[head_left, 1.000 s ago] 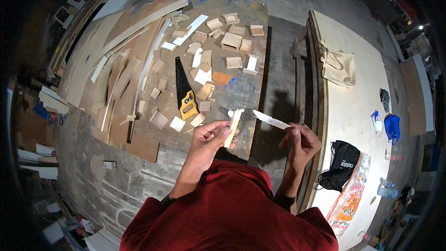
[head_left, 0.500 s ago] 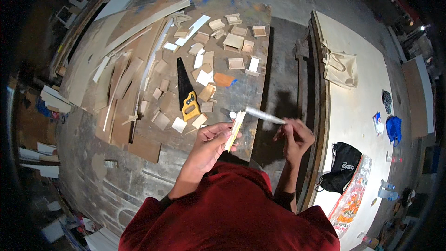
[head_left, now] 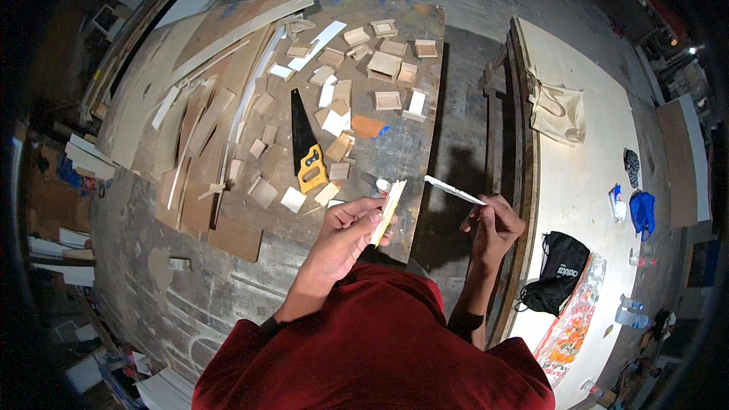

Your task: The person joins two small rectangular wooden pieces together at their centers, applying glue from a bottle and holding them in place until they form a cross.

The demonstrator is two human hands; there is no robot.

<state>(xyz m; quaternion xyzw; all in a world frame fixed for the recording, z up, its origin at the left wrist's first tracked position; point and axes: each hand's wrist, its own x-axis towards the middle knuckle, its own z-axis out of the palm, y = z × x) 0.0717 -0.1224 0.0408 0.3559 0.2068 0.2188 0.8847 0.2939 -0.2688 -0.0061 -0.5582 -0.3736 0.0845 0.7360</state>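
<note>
One wooden counter [head_left: 410, 159] fills the frame's centre, strewn with many small wood offcuts and one yellow-handled saw [head_left: 306, 146]; its near edge lies just above the hands. Left hand [head_left: 345, 228] grips one pale wood strip [head_left: 388, 211]; right hand [head_left: 495, 222] pinches one white stick [head_left: 454, 190], over open floor right of the counter.

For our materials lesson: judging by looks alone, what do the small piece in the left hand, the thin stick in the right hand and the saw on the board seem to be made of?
Small piece in the left hand: pale, matt, flat, probably thin unfinished wood.
Thin stick in the right hand: whitish and slender; wood or plastic, unclear.
Saw: dark blade, likely metal; glossy yellow handle, probably plastic.
</note>
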